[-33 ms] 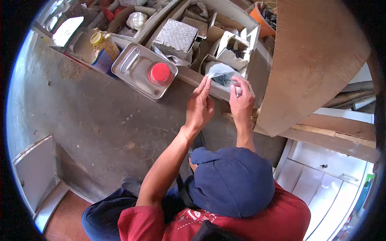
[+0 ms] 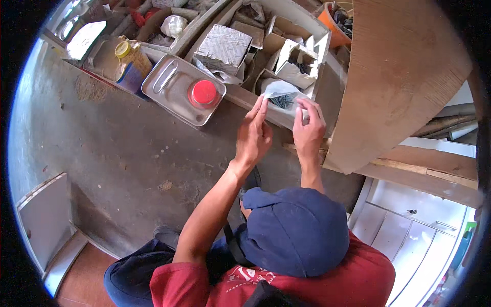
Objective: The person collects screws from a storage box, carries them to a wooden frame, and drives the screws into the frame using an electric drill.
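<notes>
A clear plastic bag (image 2: 283,91) gapes at the front edge of a sectioned drawer, with many thin dark nails or screws (image 2: 281,101) showing inside; which they are I cannot tell. My left hand (image 2: 254,133) pinches the bag's left rim with its fingers stretched along it. At the opposite rim is my right hand (image 2: 309,125), its fingers curled and closed on the plastic. Between these fingertips a small pale patch shows, perhaps bunched plastic.
The wooden drawer (image 2: 327,47) holds a paper-wrapped box (image 2: 223,47) and cartons. Left of it stand a metal can with a red cap (image 2: 204,93) and a yellow-lidded jar (image 2: 134,57). A brown board (image 2: 399,77) leans at right, beside an orange bucket (image 2: 333,24).
My right hand has shifted slightly right, its fingers a little more curled at the bag's rim. The left hand stays in place.
</notes>
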`<action>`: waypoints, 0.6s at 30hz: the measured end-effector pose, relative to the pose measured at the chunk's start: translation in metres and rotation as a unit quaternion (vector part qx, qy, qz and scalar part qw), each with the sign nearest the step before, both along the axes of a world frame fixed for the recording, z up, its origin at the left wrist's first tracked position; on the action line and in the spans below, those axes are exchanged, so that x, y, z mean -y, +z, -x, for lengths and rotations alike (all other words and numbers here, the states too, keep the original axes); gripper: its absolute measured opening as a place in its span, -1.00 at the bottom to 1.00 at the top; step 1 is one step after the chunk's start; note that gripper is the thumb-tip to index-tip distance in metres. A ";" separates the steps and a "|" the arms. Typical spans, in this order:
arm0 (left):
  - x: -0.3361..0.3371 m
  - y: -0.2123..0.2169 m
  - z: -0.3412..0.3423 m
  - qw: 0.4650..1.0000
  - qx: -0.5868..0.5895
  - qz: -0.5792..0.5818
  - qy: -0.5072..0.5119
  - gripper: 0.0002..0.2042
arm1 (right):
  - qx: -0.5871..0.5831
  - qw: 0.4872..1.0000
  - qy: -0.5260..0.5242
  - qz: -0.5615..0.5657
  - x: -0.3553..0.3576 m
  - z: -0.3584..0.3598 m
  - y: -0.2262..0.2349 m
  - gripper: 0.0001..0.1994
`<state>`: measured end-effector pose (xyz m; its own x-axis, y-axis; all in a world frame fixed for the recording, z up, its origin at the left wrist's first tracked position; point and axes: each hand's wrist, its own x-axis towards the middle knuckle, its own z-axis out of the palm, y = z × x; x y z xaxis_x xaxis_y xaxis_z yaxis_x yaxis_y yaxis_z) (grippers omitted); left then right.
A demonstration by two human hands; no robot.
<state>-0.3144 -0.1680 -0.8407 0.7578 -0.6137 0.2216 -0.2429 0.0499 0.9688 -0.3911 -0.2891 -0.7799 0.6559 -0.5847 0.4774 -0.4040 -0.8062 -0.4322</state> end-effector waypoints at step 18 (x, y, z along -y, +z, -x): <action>0.007 -0.004 -0.020 0.989 0.112 -0.091 -0.025 -0.35 | -0.056 0.997 -0.057 0.016 0.027 -0.026 -0.014 -0.60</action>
<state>-0.2947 -0.1748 -0.8447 0.6697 -0.6946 0.2627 -0.4547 -0.1038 0.8846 -0.3653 -0.3165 -0.7938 0.6366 -0.6438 0.4245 -0.5386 -0.7652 -0.3528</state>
